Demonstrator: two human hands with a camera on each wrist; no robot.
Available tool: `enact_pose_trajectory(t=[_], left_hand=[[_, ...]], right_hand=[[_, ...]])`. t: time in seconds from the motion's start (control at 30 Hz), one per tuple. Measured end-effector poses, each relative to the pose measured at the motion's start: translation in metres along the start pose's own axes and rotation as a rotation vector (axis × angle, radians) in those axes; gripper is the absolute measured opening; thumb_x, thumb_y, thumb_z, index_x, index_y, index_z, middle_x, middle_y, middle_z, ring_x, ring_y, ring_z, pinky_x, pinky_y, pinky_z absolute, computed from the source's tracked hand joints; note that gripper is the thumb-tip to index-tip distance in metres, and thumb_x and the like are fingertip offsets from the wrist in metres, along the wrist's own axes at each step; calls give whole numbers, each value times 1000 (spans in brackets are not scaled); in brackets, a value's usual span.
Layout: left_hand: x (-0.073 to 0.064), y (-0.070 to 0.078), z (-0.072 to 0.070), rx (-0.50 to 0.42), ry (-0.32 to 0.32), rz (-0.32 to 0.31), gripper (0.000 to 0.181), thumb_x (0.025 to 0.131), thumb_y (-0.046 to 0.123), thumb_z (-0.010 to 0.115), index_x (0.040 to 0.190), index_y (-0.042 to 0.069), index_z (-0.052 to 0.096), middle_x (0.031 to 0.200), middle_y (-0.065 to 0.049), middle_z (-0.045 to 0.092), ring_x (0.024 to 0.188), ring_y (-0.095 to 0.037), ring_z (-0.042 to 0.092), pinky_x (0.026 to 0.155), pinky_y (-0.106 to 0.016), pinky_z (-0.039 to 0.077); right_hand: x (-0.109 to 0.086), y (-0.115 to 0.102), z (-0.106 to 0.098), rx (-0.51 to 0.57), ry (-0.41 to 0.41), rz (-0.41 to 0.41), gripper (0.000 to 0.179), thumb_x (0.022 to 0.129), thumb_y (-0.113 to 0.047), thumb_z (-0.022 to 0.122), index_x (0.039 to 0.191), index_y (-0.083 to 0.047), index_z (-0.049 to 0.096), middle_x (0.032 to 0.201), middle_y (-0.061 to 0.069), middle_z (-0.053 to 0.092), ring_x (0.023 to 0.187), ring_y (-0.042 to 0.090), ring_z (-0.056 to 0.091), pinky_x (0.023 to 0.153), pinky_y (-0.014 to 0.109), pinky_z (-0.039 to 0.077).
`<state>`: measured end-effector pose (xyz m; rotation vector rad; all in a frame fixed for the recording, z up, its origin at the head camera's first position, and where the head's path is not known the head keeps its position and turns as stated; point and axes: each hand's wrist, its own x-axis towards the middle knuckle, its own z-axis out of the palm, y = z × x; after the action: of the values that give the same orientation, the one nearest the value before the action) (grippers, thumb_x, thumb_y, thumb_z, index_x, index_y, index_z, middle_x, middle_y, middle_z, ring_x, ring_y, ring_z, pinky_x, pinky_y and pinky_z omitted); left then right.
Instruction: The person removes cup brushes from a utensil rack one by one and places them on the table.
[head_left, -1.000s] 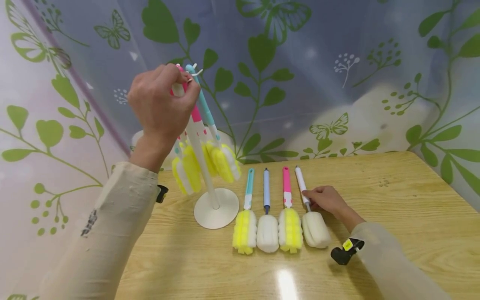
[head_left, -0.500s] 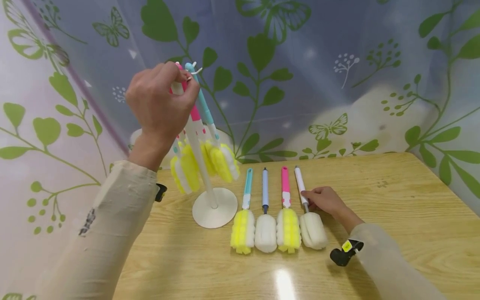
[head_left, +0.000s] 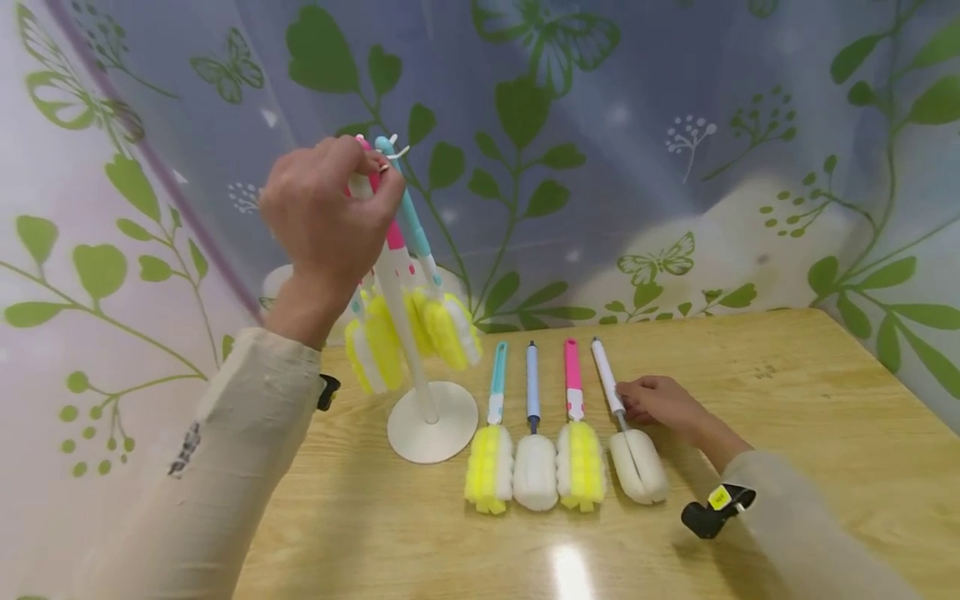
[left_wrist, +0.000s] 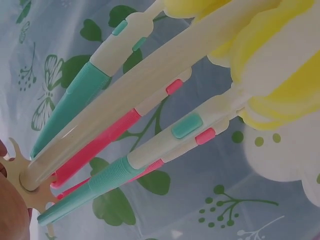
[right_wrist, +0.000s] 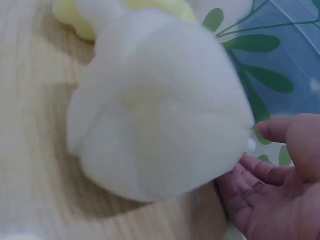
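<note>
Gripping the white stand (head_left: 435, 442) with your left hand (head_left: 322, 204), you have your right hand (head_left: 663, 404) at the white-handled brush (head_left: 637, 465), its hold unclear.

A patterned backdrop (head_left: 600, 187) fills the upper part of the head view, blue-grey across the middle and paler at far left and lower right. Green leaves (head_left: 522, 112) climb it in sprays; a large butterfly print (head_left: 543, 42) sits at top centre, a smaller outlined butterfly (head_left: 657, 258) right of centre. A purple stripe (head_left: 159, 164) slants down the upper left. Below spreads a wood-grained table (head_left: 795, 442), with a bright glare (head_left: 570, 571) at bottom centre.
</note>
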<state>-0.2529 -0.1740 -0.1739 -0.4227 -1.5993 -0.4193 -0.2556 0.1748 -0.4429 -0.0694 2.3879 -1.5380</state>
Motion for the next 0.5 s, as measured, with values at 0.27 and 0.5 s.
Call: enact_pose_trajectory(t=[0.27,0.5], left_hand=[[-1,-1,4,-28,31,6,15,71,9,57,56,4,57,55,-5,59,46,-23,45,52,-36,35],[0,-4,6,-92,68,20,16,70,7,58,55,4,55,56,-4,60,45,-21,49,48,-29,25]], right_hand=[[2,-22,-9,34,22,-87,50,99,-29,47,129,12,46,118,26,56,104,32,60,88,42,49],[14,-85,6,102,52,-232,52,98,-39,48,128,3,49,123,23,56,107,32,59,90,43,48]])
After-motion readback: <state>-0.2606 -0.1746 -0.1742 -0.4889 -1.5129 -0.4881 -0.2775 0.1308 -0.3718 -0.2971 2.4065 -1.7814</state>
